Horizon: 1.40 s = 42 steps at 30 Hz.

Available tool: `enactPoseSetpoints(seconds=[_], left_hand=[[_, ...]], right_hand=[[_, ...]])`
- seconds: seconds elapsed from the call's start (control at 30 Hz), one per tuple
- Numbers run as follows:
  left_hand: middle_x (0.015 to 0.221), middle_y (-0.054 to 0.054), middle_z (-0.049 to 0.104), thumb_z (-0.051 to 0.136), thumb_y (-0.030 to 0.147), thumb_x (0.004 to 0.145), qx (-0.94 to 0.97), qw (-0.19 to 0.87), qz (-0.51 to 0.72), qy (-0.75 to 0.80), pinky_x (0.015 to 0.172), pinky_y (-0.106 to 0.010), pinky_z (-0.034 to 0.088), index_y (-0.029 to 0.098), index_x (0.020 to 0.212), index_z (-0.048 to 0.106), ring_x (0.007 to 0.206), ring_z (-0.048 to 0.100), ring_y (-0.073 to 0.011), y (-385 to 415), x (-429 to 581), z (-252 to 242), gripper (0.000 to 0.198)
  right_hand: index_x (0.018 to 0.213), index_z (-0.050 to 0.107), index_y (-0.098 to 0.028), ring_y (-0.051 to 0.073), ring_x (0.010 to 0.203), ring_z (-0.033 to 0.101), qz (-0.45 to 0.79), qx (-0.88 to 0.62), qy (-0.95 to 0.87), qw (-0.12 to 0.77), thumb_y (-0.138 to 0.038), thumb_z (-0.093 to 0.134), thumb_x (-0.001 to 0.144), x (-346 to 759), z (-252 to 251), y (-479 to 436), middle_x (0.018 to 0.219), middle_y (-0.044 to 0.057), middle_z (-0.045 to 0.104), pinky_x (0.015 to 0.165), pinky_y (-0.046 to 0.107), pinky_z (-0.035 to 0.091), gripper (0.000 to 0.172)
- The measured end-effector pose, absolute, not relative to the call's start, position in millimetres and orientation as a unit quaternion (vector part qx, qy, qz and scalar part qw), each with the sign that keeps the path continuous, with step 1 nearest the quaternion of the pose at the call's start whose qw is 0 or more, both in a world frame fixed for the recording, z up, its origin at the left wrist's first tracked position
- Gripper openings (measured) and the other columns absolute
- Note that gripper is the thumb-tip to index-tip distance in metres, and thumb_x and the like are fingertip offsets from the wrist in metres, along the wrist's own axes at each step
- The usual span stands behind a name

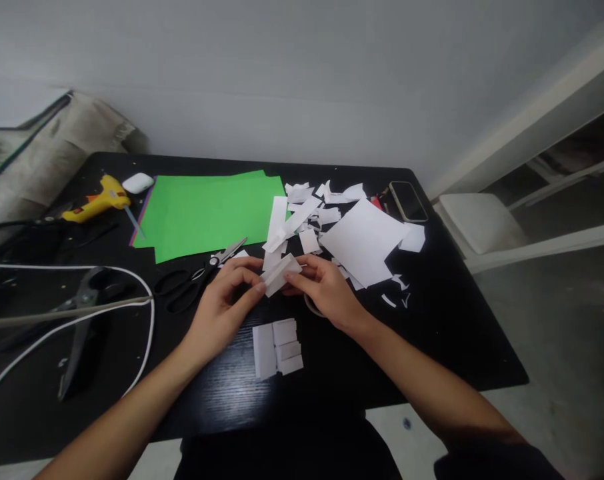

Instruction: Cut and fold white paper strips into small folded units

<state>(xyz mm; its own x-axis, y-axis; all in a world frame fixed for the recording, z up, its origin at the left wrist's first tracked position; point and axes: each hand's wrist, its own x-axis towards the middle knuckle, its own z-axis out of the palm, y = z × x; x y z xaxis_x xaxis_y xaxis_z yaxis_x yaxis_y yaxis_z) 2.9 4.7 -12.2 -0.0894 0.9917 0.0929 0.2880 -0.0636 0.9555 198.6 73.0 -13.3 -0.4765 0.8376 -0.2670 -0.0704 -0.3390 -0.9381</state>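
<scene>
Both of my hands meet over the middle of a black table. My left hand and my right hand pinch the two ends of a small folded white paper piece, fingers closed on it. Just below them lies a small stack of cut white paper strips. A roll of tape peeks out under my right hand. Black scissors lie shut just left of my left hand.
Green paper sheets lie at the back, with white paper scraps and a larger white sheet to their right. A phone, a yellow glue gun, a white cable and large shears are also here.
</scene>
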Motion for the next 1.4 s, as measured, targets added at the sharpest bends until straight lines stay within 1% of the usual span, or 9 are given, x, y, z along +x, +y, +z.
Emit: enactPoseSetpoints(seconds=[0.13, 0.37, 0.53, 0.8, 0.87, 1.0, 1.1, 1.23, 1.4], left_hand=[[0.121, -0.008, 0.068, 0.069, 0.033, 0.091, 0.552, 0.39, 0.467, 0.57, 0.106, -0.049, 0.045, 0.022, 0.079, 0.07, 0.118, 0.062, -0.0293, 6.1, 3.2, -11.5, 0.016], [0.116, -0.008, 0.069, 0.068, 0.032, 0.091, 0.558, 0.388, 0.465, 0.567, 0.099, -0.043, 0.048, 0.021, 0.079, 0.069, 0.112, 0.064, -0.0262, 6.5, 2.1, -12.9, 0.017], [0.112, -0.007, 0.07, 0.069, 0.033, 0.091, 0.555, 0.388, 0.471, 0.565, 0.096, -0.041, 0.05, 0.02, 0.079, 0.069, 0.106, 0.065, -0.0248, 6.7, 1.1, -15.3, 0.018], [0.107, -0.007, 0.071, 0.069, 0.031, 0.092, 0.568, 0.383, 0.461, 0.565, 0.091, -0.037, 0.049, 0.02, 0.079, 0.067, 0.1, 0.065, -0.0227, 6.8, 1.3, -15.7, 0.017], [0.105, -0.007, 0.071, 0.07, 0.031, 0.092, 0.572, 0.382, 0.457, 0.564, 0.09, -0.037, 0.049, 0.02, 0.08, 0.068, 0.1, 0.065, -0.0226, 7.0, 1.1, -16.2, 0.016], [0.103, -0.006, 0.071, 0.069, 0.03, 0.092, 0.577, 0.383, 0.454, 0.561, 0.088, -0.037, 0.049, 0.02, 0.082, 0.067, 0.097, 0.065, -0.0222, 6.7, 0.8, -17.1, 0.015], [0.101, -0.005, 0.071, 0.069, 0.03, 0.093, 0.582, 0.383, 0.454, 0.556, 0.086, -0.036, 0.05, 0.02, 0.082, 0.067, 0.095, 0.066, -0.0217, 5.9, 0.7, -17.3, 0.015], [0.101, -0.005, 0.072, 0.068, 0.029, 0.093, 0.592, 0.374, 0.447, 0.556, 0.086, -0.036, 0.05, 0.021, 0.083, 0.067, 0.095, 0.066, -0.021, 5.4, 1.0, -17.4, 0.013], [0.1, -0.005, 0.072, 0.067, 0.03, 0.094, 0.602, 0.365, 0.428, 0.567, 0.086, -0.036, 0.049, 0.02, 0.084, 0.066, 0.094, 0.066, -0.0205, 6.1, 0.6, -18.2, 0.014]], right_hand=[[0.099, 0.072, -0.018, 0.022, 0.088, 0.077, 0.717, -0.396, -0.479, 0.316, -0.041, 0.085, 0.081, 199.3, -12.6, 71.9, 0.092, 0.005, 0.078, 0.09, 0.043, 0.067, 0.032], [0.098, 0.071, -0.018, 0.021, 0.084, 0.078, 0.721, -0.39, -0.473, 0.323, -0.041, 0.087, 0.078, 199.4, -12.2, 72.1, 0.091, 0.004, 0.079, 0.087, 0.04, 0.067, 0.034], [0.097, 0.072, -0.018, 0.021, 0.085, 0.077, 0.718, -0.392, -0.475, 0.324, -0.039, 0.085, 0.08, 199.6, -11.8, 71.9, 0.09, 0.004, 0.079, 0.086, 0.04, 0.068, 0.03], [0.094, 0.071, -0.018, 0.02, 0.084, 0.076, 0.722, -0.393, -0.469, 0.323, -0.032, 0.083, 0.08, 199.4, -10.0, 71.9, 0.089, 0.003, 0.077, 0.081, 0.037, 0.068, 0.023], [0.092, 0.071, -0.018, 0.019, 0.083, 0.076, 0.724, -0.393, -0.468, 0.322, -0.034, 0.083, 0.08, 199.5, -9.3, 72.2, 0.088, 0.003, 0.076, 0.079, 0.036, 0.069, 0.024], [0.09, 0.071, -0.017, 0.018, 0.081, 0.075, 0.724, -0.389, -0.466, 0.328, -0.044, 0.085, 0.08, 198.2, -9.4, 71.9, 0.088, 0.003, 0.075, 0.074, 0.033, 0.068, 0.032], [0.089, 0.071, -0.017, 0.018, 0.081, 0.074, 0.715, -0.392, -0.472, 0.335, -0.048, 0.085, 0.08, 196.6, -10.5, 71.2, 0.087, 0.003, 0.074, 0.072, 0.031, 0.068, 0.035], [0.087, 0.072, -0.018, 0.017, 0.081, 0.072, 0.702, -0.391, -0.486, 0.343, -0.051, 0.082, 0.083, 195.5, -11.4, 70.7, 0.085, 0.003, 0.072, 0.069, 0.029, 0.067, 0.035], [0.085, 0.072, -0.019, 0.017, 0.079, 0.07, 0.688, -0.385, -0.506, 0.35, -0.051, 0.078, 0.086, 196.8, -10.5, 70.3, 0.082, 0.001, 0.07, 0.069, 0.03, 0.066, 0.032]])
